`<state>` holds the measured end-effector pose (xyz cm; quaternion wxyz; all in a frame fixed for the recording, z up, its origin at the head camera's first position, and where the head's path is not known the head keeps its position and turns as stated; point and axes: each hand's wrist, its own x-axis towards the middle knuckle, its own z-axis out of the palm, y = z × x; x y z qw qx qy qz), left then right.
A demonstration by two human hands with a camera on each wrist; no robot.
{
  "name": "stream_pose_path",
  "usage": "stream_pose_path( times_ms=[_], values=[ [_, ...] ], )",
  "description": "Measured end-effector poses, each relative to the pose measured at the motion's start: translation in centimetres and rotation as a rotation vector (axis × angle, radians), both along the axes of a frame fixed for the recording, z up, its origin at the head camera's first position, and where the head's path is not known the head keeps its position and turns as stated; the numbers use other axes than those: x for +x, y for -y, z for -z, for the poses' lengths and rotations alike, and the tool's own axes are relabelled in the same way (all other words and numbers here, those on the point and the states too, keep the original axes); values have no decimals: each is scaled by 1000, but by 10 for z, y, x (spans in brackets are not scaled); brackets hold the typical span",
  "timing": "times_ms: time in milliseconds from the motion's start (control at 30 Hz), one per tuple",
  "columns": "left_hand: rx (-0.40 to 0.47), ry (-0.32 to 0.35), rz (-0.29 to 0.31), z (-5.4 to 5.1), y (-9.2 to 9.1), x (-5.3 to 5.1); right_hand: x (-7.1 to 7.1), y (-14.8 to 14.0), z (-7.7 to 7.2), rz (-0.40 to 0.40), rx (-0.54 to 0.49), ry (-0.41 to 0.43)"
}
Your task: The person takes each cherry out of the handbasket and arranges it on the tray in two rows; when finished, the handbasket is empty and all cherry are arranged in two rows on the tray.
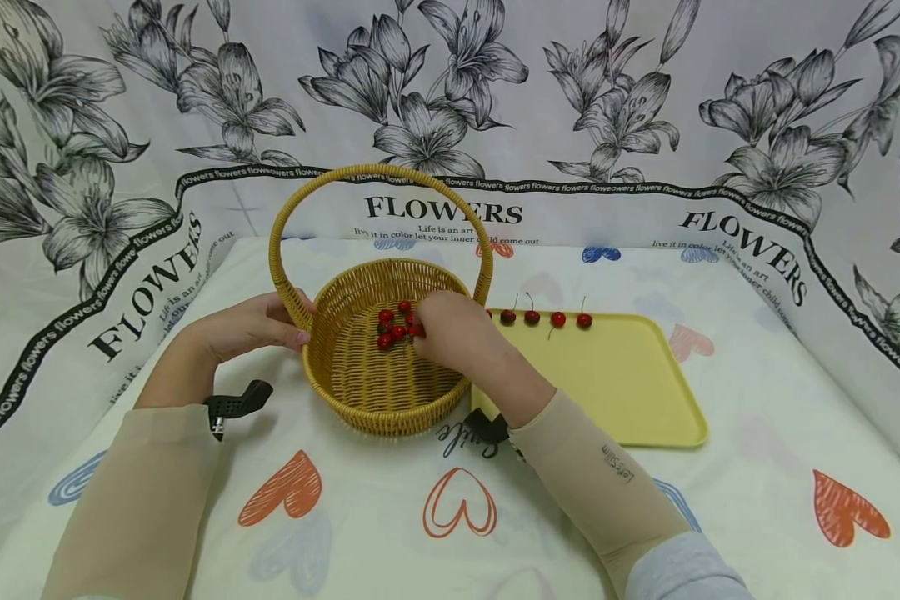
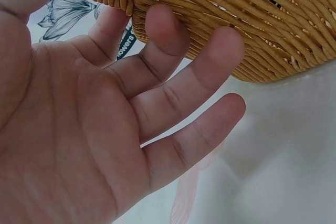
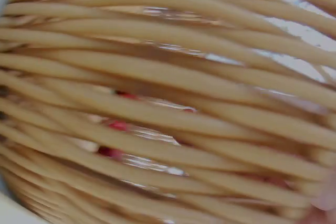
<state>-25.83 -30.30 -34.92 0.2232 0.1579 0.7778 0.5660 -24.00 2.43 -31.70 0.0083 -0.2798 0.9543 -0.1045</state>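
Observation:
A yellow-brown wicker basket with a tall arched handle stands on the cloth. Several red cherries lie on its floor. My left hand grips the basket's left side where the handle meets the rim, thumb and forefinger at the joint; in the left wrist view the other fingers spread loosely beside the weave. My right hand reaches over the right rim, its fingertips down at the cherries. Whether it pinches a cherry is hidden by the hand in the head view and by the basket wall in the right wrist view.
A yellow tray lies right of the basket, partly behind the right forearm. Along its far edge, several stemmed cherries form a row. A flower-printed curtain hangs behind the heart-patterned cloth.

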Motion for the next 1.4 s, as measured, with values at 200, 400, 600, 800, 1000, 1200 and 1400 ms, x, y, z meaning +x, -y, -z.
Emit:
stream_pose_path(
  times_ms=[200,400,600,800,1000,1200,1400],
  values=[
    [-8,0,-2,0,1,-1,11,-10,-26,-15,-60,19],
    [-4,2,-2,1,1,-1,20,-26,-47,-44,-133,10],
    [-5,-9,1,2,1,-2,21,-45,-60,-80,-270,57],
    [-9,-16,4,3,1,-3,19,-71,-71,-108,-391,146],
    [-19,-12,3,2,0,-3,18,-100,-79,-53,-477,218],
    [-18,-6,3,2,0,-2,12,-125,-84,26,-486,130],
    [-14,-6,4,2,0,-2,7,-149,-88,96,-503,102]
  ],
)
